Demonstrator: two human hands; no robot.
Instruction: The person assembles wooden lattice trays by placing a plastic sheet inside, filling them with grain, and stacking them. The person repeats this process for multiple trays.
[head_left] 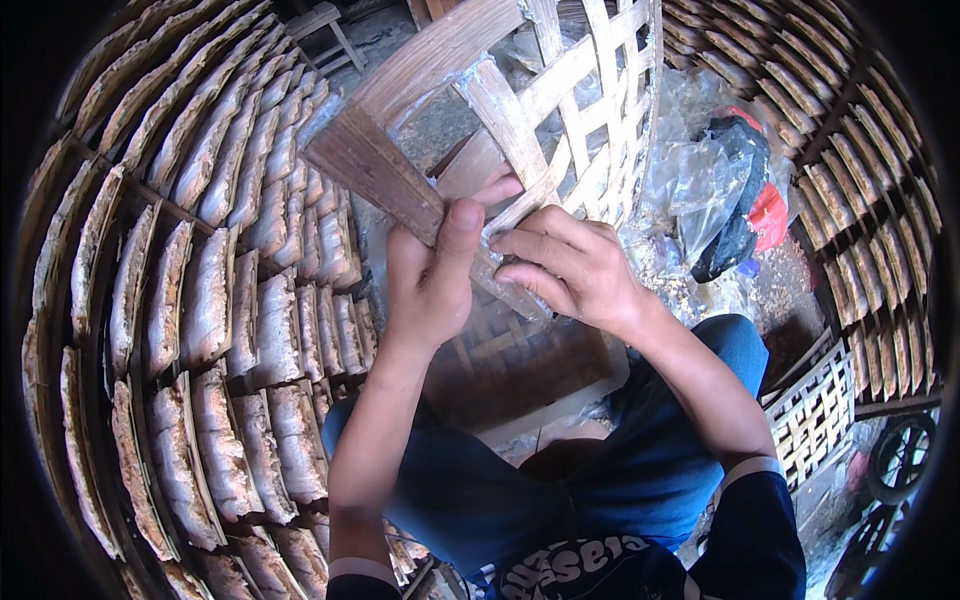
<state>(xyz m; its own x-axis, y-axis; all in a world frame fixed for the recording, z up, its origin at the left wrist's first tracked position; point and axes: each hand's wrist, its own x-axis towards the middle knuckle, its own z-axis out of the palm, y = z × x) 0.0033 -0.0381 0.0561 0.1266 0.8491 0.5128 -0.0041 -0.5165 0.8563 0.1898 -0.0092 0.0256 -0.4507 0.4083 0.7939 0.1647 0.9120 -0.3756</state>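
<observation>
Between my knees stands an openwork lattice (570, 95) of woven, light bamboo strips, tilted, with flat brown wooden slats along its near and left edge. My left hand (440, 275) is closed around the dark wooden slat (375, 165) at the lattice's near corner, thumb up along it. The left fingers reach behind the wood and are partly hidden. Just right of it, my right hand (580, 265) has its fingers curled in a pinch at the same corner, on the lower end of the slat. Whether a thin strip is also in that pinch is too small to tell.
Tiers of overlapping curved pieces (210, 300), pale and brown, surround me on the left; similar rows (880, 230) line the right. Clear plastic bags (680, 190) and a black-and-red bundle (740, 200) lie to the right. Another woven lattice (815, 415) and a wheel (900, 460) are beyond my knee.
</observation>
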